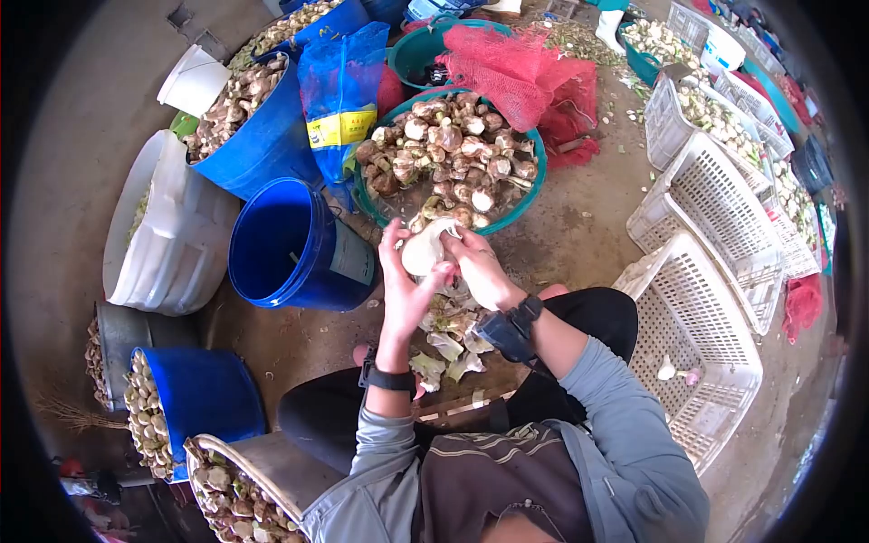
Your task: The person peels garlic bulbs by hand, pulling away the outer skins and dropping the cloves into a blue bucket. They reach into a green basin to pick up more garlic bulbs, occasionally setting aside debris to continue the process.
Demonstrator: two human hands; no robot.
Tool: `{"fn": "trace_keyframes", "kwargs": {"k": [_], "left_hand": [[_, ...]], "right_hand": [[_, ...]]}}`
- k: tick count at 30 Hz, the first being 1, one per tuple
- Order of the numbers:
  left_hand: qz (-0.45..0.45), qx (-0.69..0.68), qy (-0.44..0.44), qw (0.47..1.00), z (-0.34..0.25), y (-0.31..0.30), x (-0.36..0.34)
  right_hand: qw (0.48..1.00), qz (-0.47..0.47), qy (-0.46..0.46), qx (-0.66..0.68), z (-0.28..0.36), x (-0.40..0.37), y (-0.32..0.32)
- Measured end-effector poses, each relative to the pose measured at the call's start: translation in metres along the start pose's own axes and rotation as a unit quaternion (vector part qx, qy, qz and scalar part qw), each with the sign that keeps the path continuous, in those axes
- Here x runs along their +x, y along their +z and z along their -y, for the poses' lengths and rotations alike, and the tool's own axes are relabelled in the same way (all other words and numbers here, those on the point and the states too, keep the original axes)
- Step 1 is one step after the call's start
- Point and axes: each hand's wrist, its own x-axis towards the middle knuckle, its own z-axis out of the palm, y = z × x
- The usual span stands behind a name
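Note:
A pale, smooth garlic bulb [422, 252] with loose skin at its top is between my two hands, just in front of the green tub. My left hand [407, 291] cups it from the left, thumb and fingers around its side. My right hand [480, 269] pinches at its upper right, where the skin hangs; the fingertips are partly hidden. Beyond them, a round green tub [540, 185] holds a heap of brown-skinned garlic bulbs [444, 149]. Below my hands, peeled-off skins [444, 348] lie between my legs.
White perforated crates [715, 190] stand to the right; the nearest crate [692, 317] holds two small bulbs. On the left are a blue bucket [281, 244], a white barrel [172, 244] and filled blue barrels [262, 136]. Red mesh sacking [516, 68] lies behind the tub.

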Motion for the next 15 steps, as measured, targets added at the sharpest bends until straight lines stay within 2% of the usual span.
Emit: {"fn": "trace_keyframes", "kwargs": {"k": [1,2,3,4,5,6,7,8,9,10,11,12,13,14,15], "left_hand": [[0.001,0.150,0.070,0.986,0.010,-0.001,-0.003],[0.009,0.101,0.003,0.995,0.020,0.000,-0.006],[-0.023,-0.059,-0.033,0.997,0.011,0.006,-0.004],[-0.019,-0.205,-0.117,0.972,0.021,-0.002,-0.001],[-0.014,-0.345,-0.197,0.918,0.031,-0.010,0.002],[-0.048,-0.420,-0.296,0.856,0.021,-0.009,0.008],[0.008,-0.506,-0.341,0.792,0.012,-0.016,0.013],[0.058,-0.496,-0.347,0.794,0.022,-0.020,0.013],[0.109,-0.484,-0.352,0.794,0.021,-0.022,0.016],[0.086,-0.409,-0.383,0.823,0.020,-0.020,0.015],[0.079,-0.365,-0.311,0.874,0.015,-0.021,0.005],[0.072,-0.288,-0.285,0.912,0.015,-0.018,-0.004],[0.064,-0.208,-0.257,0.941,0.014,-0.015,-0.013],[0.073,-0.219,-0.215,0.949,0.014,-0.009,-0.021],[0.026,-0.225,-0.210,0.951,0.012,0.002,-0.025]], "right_hand": [[1.000,-0.002,0.003,-0.001,0.000,-0.001,-0.002],[1.000,0.017,0.001,-0.005,0.000,-0.001,-0.004],[0.999,0.038,-0.003,-0.009,0.001,-0.001,-0.007],[0.996,0.079,0.010,0.026,0.003,0.000,-0.012],[0.996,0.079,0.011,0.026,0.004,0.000,-0.014],[0.989,0.126,0.046,0.055,0.013,-0.004,-0.010],[0.978,0.173,0.083,0.083,0.020,-0.008,-0.006],[0.977,0.171,0.096,0.080,0.021,-0.007,-0.004],[0.984,0.149,0.065,0.079,0.015,0.004,-0.004],[0.992,0.111,0.030,0.042,0.010,0.005,-0.008],[0.997,0.073,-0.005,0.003,0.005,0.006,-0.012],[0.994,0.063,-0.090,-0.030,-0.002,0.009,-0.012],[0.994,0.062,-0.090,-0.030,-0.008,0.008,-0.009],[0.990,0.076,-0.098,-0.060,-0.014,0.005,-0.007],[0.986,0.091,-0.104,-0.091,-0.019,0.002,-0.004]]}}
